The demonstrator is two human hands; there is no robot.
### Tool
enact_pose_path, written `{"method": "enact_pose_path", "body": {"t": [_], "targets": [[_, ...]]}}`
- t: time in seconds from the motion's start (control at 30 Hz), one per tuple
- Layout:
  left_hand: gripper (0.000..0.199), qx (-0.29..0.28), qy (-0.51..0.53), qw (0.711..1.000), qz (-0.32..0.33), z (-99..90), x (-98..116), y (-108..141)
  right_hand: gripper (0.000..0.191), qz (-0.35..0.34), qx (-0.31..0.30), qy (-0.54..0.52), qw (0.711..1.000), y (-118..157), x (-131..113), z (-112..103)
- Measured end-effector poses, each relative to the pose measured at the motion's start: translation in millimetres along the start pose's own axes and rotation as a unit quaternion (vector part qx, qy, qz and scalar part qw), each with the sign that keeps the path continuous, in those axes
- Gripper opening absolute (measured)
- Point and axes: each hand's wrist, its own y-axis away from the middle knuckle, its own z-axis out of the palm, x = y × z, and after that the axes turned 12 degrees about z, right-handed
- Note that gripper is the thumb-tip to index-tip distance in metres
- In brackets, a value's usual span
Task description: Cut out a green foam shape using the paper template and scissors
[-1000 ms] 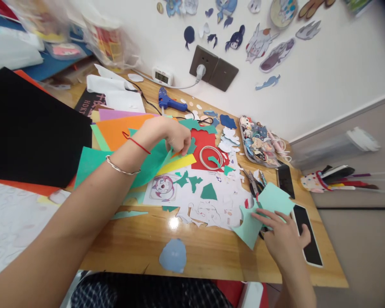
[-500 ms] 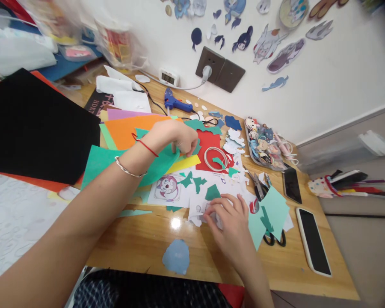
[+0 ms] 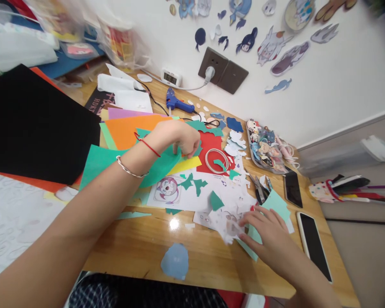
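My left hand (image 3: 188, 139) reaches across the table with its fingers bent down, closed at the raised edge of a green sheet (image 3: 105, 164). A yellow strip (image 3: 188, 164) lies just under those fingers. On the right, my right hand (image 3: 266, 229) has its fingers apart, the fingertips touching a thin white paper cut-out (image 3: 231, 226) with a faint print. Mint-green pieces (image 3: 276, 204) lie partly beneath this hand. Close by are a dark green scrap (image 3: 216, 201) and a printed sheet with a cartoon face (image 3: 167, 189).
A tape roll (image 3: 217, 161) rests on red sheet material (image 3: 208, 143). Behind it lies a blue glue gun (image 3: 179, 102). Pliers (image 3: 259, 189), a white-edged phone (image 3: 314, 246) and a sticker tray (image 3: 265, 147) are at the right. A blue-grey cut-out (image 3: 175, 261) sits near the front edge.
My right hand has moved right, and the white paper cut-out has shifted right with it. The scissors' handles are now out of sight. My left hand stays at the green sheet.
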Motion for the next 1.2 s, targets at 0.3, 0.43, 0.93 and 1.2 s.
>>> {"method": "enact_pose_path", "body": {"t": [0.3,0.43,0.93,1.2], "targets": [[0.018,0.074,-0.107,0.99,-0.056,7.0,24.1,-7.9,0.035,-0.019,0.149,-0.028,0.988,-90.9,-33.0,-7.1],[0.02,0.141,-0.182,0.971,-0.068,14.2,36.1,-12.8,0.017,-0.035,0.17,-0.052,0.983,-110.8,-41.4,11.6],[0.049,0.093,-0.253,0.963,0.012,37.3,48.7,-37.5,0.02,0.102,0.268,-0.088,0.954,-69.9,49.2,15.3],[0.031,0.148,-0.266,0.952,-0.02,49.9,45.7,-65.7,0.038,0.06,0.237,-0.092,0.965,-88.1,26.1,36.8]]}}
